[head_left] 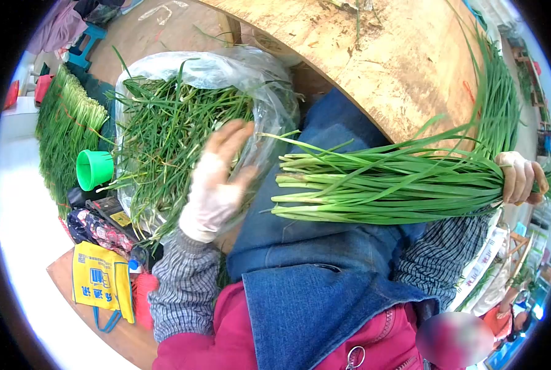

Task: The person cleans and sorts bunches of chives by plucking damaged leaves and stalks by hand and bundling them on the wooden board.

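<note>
A bunch of long green leafy stalks point(386, 185) lies across my denim-covered lap, its pale cut ends pointing left. My right hand point(522, 177), gloved with bare-looking fingertips, is wrapped round the leafy end at the right. My left hand point(220, 179), also gloved and slightly blurred, is raised with its fingers spread, apart from the bunch. Behind and beside it, a clear plastic bag point(275, 92) holds a heap of loose green stalks point(170, 123). One thin stalk reaches from the bunch toward my left fingertips; whether it touches them is unclear.
A wooden board point(374, 61) spans the top, with more long leaves point(497, 98) at its right edge. Left of the bag are tied green bundles point(65, 129), a green cup point(94, 170), a yellow bag point(101, 277) and a blue stool point(89, 44). A person point(500, 320) is at lower right.
</note>
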Demonstrator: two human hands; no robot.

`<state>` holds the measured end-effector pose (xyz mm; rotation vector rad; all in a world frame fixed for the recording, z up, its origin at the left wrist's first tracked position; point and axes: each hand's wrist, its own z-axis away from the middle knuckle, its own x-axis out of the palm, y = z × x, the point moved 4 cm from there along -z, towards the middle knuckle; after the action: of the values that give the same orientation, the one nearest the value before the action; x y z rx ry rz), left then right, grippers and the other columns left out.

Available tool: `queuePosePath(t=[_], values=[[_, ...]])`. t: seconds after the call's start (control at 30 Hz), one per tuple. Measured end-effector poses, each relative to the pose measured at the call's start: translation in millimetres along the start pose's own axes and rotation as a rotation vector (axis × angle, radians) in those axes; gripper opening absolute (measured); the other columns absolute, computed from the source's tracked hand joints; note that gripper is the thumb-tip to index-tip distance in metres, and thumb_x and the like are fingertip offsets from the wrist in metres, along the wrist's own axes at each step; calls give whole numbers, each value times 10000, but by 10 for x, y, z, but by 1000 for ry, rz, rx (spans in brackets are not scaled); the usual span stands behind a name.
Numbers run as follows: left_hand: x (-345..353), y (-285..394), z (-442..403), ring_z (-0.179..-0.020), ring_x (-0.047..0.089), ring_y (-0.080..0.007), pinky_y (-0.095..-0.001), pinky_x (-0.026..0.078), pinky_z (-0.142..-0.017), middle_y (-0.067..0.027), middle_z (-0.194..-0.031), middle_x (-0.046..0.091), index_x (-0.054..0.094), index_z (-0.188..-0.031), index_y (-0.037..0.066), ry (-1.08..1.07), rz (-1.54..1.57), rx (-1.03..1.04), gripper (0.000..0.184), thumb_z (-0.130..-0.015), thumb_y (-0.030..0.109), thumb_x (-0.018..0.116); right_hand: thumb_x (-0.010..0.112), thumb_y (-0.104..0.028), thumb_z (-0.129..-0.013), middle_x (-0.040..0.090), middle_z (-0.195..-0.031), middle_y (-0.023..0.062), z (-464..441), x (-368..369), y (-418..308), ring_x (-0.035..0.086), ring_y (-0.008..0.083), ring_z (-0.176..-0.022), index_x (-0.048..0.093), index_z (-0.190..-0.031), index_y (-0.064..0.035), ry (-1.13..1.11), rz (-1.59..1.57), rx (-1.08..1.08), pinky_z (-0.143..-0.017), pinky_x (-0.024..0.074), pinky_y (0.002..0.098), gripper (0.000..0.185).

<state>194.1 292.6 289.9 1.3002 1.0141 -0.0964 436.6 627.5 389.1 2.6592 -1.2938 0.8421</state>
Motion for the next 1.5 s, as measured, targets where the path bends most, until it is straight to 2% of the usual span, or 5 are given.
queuePosePath(t=[0.37, 0.57, 0.63, 1.2, 1.5], values=[[496, 217, -339, -390, 363, -67, -207, 261, -373, 6, -528, 480, 593, -877, -9, -209, 1474, -606, 189, -860, 170, 535, 597, -150, -792, 566, -524, 59, -10, 21, 33, 535, 139, -427, 516, -960, 70, -24, -6, 4, -449, 494, 265, 289], [-874, -562, 141, -409, 409, -100, -243, 318, -384, 6, -537, 470, 612, -819, 51, 443, 370, -737, 134, -809, 175, 563, 590, -157, -802, 579, -547, 44, 90, -36, -180, 544, 118, -447, 522, -959, 47, 3, 101, 35, -484, 496, 246, 267], [-1142, -628, 277, -544, 561, -203, -318, 440, -486, -70, -696, 596, 601, -897, 39, 311, -908, -336, 188, -804, 203, 594, 588, -148, -798, 570, -534, 32, 120, -24, -176, 533, 105, -437, 529, -945, 38, 61, 122, 28, -479, 492, 235, 244], [559, 450, 65, -674, 571, -191, -279, 448, -612, -82, -735, 587, 585, -778, 6, -247, 494, -109, 73, -730, 22, 638, 594, -148, -797, 532, -482, -5, 130, 87, -74, 492, 81, -397, 545, -921, 27, 169, 241, 36, -434, 473, 220, 220], [-542, -610, 797, -578, 564, -246, -320, 464, -546, -119, -686, 576, 569, -820, 17, 247, -634, -482, 69, -773, 53, 604, 589, -141, -789, 548, -490, 9, 158, 36, -146, 501, 86, -396, 544, -908, 29, 88, 185, 11, -436, 484, 221, 212]])
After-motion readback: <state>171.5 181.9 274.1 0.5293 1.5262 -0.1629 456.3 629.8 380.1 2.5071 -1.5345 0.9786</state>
